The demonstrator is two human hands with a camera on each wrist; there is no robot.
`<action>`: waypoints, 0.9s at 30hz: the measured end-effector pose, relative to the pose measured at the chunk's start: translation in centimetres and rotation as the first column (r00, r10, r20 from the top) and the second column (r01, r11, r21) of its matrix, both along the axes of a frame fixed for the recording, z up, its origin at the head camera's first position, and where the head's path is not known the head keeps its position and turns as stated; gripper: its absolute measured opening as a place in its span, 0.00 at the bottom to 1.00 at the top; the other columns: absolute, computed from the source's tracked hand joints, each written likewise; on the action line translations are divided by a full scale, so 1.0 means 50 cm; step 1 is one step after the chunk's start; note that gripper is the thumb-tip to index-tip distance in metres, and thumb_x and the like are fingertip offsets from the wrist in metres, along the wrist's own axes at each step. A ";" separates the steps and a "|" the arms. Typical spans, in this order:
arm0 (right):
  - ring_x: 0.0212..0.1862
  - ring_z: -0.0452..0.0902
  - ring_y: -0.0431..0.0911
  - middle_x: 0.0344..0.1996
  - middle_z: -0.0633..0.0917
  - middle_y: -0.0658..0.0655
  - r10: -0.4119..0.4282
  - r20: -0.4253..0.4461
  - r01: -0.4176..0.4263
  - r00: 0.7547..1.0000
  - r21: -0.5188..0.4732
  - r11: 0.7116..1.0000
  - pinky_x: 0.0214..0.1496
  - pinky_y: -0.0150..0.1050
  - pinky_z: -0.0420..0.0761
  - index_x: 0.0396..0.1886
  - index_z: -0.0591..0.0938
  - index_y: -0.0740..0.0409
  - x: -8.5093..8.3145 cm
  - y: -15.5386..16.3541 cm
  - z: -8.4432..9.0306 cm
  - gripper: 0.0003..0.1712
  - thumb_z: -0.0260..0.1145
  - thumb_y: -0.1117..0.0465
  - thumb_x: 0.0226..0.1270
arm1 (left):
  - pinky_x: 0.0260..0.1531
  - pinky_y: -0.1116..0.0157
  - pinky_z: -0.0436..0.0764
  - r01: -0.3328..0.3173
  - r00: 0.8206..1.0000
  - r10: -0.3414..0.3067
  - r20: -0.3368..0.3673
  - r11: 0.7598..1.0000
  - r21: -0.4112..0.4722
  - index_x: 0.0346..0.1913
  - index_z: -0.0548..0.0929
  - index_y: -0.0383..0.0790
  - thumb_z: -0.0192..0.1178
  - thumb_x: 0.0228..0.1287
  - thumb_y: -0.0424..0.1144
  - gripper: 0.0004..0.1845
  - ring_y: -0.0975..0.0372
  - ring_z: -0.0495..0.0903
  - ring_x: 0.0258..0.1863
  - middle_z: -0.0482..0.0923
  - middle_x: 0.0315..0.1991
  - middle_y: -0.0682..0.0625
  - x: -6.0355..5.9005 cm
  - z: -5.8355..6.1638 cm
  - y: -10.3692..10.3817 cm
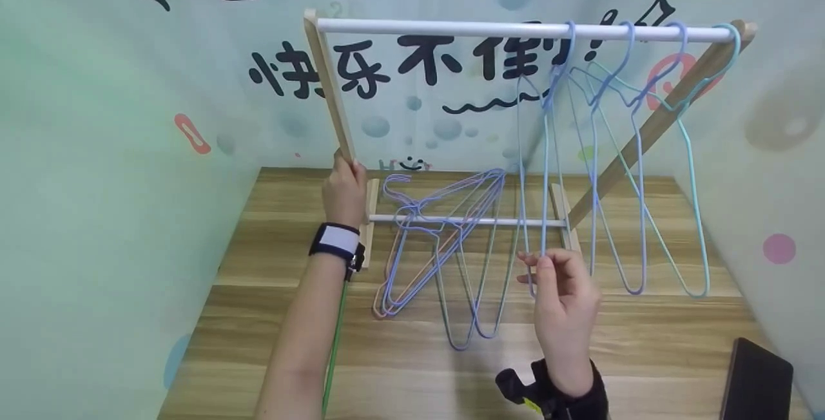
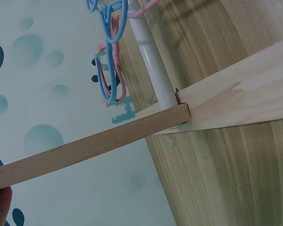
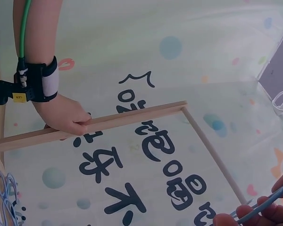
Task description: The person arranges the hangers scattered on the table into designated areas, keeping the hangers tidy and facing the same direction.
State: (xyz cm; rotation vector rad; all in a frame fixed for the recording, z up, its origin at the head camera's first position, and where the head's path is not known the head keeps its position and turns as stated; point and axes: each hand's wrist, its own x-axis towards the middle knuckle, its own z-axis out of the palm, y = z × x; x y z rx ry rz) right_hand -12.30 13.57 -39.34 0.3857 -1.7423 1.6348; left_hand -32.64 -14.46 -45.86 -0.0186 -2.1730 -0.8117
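Note:
In the head view my left hand [image 1: 345,191] grips the left wooden post [image 1: 332,95] of a small clothes rack, below its white top rail [image 1: 419,27]. The right wrist view also shows this left hand [image 3: 63,115] wrapped around the post. My right hand [image 1: 567,291] pinches the lower end of a blue-purple clothes hanger [image 1: 545,181], whose hook is over the rail. Close up, the right fingers [image 3: 221,220] hold the blue hanger wire [image 3: 264,205]. To its right, several more hangers, including a turquoise one [image 1: 689,143], hang from the rail.
A pile of blue, pink and greenish hangers [image 1: 438,230] lies across the lower white bar [image 1: 380,218] on the wooden table [image 1: 258,336]. A dark flat device [image 1: 757,381] is at the front right. Patterned sheets stand behind and at the sides.

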 end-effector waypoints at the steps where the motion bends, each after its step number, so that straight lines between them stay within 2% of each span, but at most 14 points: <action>1: 0.34 0.80 0.47 0.26 0.78 0.65 -0.003 0.000 0.003 1.000 0.006 1.000 0.27 0.34 0.79 0.30 0.72 0.78 0.001 0.000 0.000 0.04 0.49 0.81 0.60 | 0.14 0.61 0.72 0.001 1.000 -0.001 0.001 1.000 0.003 0.41 0.70 0.30 0.45 0.65 0.38 0.12 0.54 0.72 0.16 0.70 0.20 0.44 0.000 0.001 0.000; 5: 0.35 0.80 0.49 0.27 0.80 0.63 -0.028 -0.015 0.029 0.999 0.028 0.999 0.28 0.33 0.78 0.30 0.72 0.78 0.001 -0.002 -0.002 0.03 0.52 0.82 0.57 | 0.14 0.62 0.72 0.009 1.000 -0.009 -0.001 1.000 0.008 0.41 0.70 0.30 0.45 0.66 0.38 0.12 0.55 0.71 0.16 0.70 0.20 0.44 -0.001 0.001 0.000; 13: 0.37 0.79 0.49 0.33 0.81 0.67 -0.114 -0.021 0.116 0.993 0.134 0.984 0.32 0.30 0.78 0.32 0.74 0.78 0.019 -0.008 0.013 0.08 0.57 0.84 0.50 | 0.14 0.58 0.72 -0.006 0.999 0.006 -0.036 1.000 -0.008 0.38 0.71 0.29 0.46 0.65 0.37 0.12 0.53 0.71 0.15 0.70 0.18 0.42 -0.001 -0.001 0.000; 19: 0.40 0.77 0.52 0.34 0.81 0.67 -0.142 -0.048 0.148 0.989 0.188 0.971 0.34 0.29 0.78 0.33 0.76 0.78 0.027 -0.009 0.013 0.11 0.58 0.85 0.46 | 0.13 0.61 0.71 0.009 0.999 -0.009 -0.036 1.000 0.004 0.39 0.70 0.30 0.46 0.65 0.37 0.10 0.55 0.71 0.15 0.70 0.19 0.44 -0.002 -0.001 -0.002; 23: 0.41 0.77 0.50 0.35 0.81 0.67 -0.148 -0.079 0.161 0.986 0.190 0.969 0.34 0.31 0.78 0.34 0.77 0.77 0.029 -0.008 0.004 0.12 0.58 0.85 0.46 | 0.13 0.61 0.71 0.005 0.999 -0.005 -0.035 1.000 -0.003 0.38 0.71 0.29 0.46 0.65 0.37 0.11 0.54 0.71 0.15 0.70 0.18 0.43 -0.002 -0.001 -0.002; 27: 0.41 0.77 0.53 0.36 0.81 0.68 -0.139 -0.095 0.154 0.986 0.176 0.972 0.35 0.31 0.78 0.35 0.77 0.78 0.033 -0.009 -0.008 0.13 0.58 0.85 0.45 | 0.14 0.61 0.72 0.008 1.000 -0.008 -0.026 1.000 -0.002 0.39 0.71 0.29 0.45 0.66 0.38 0.12 0.54 0.71 0.15 0.71 0.19 0.43 0.000 -0.001 -0.001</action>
